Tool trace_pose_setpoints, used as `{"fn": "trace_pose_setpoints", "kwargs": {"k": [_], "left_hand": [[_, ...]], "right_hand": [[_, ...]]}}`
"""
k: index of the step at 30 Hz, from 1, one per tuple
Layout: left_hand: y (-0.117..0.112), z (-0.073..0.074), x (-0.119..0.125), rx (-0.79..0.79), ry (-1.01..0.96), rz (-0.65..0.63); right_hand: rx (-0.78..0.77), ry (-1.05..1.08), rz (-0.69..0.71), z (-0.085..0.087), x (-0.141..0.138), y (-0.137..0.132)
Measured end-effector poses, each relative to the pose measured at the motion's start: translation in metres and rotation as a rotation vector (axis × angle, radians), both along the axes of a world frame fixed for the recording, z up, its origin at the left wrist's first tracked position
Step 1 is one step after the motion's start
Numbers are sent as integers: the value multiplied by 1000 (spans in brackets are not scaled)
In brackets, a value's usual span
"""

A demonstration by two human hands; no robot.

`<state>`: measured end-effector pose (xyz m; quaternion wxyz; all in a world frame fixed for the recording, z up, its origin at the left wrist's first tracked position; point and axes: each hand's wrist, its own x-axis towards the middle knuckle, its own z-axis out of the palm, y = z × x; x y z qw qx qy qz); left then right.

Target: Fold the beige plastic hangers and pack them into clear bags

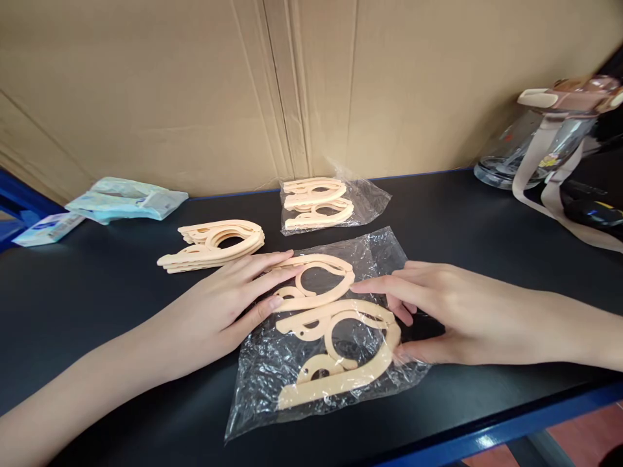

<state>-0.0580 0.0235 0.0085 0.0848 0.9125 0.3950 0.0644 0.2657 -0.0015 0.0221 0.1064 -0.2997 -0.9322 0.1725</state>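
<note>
A clear plastic bag (272, 383) lies on the black table (97, 292) in front of me, with peach folding hangers (335, 350) lying in or on it. My left hand (228, 305) rests flat, fingers stretched out, with the fingertips touching the upper hanger (316, 279). My right hand (438, 311) comes in from the right: its forefinger points at the upper hanger's right end, and its thumb presses the bag's right edge by the lower hanger. A loose stack of the same hangers (214, 243) sits just beyond my left hand.
A second clear bag of hangers (321, 204) lies near the cardboard wall (292, 84). Light blue packets (126, 198) and a small white-and-blue box (46, 228) sit at the far left. A clear bottle with a beige strap (535, 146) stands at the far right. The table's blue front edge (487, 438) runs below.
</note>
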Motion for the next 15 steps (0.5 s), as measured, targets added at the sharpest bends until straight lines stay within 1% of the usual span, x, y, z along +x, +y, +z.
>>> {"fn": "trace_pose_setpoints", "kwargs": {"k": [3, 6, 9, 13, 15], "left_hand": [[-2, 0, -2, -1, 36, -17], [-4, -1, -5, 15, 55, -29], [-4, -3, -7, 17, 50, -34], [-3, -3, -7, 1, 72, -28], [-3, -2, -6, -4, 80, -28]], "right_hand": [[-31, 21, -6, -3, -1, -2], [-112, 29, -45, 2, 3, 0], [-222, 88, -96, 8, 8, 6], [-421, 152, -52, 11, 11, 13], [-489, 155, -22, 12, 13, 15]]}}
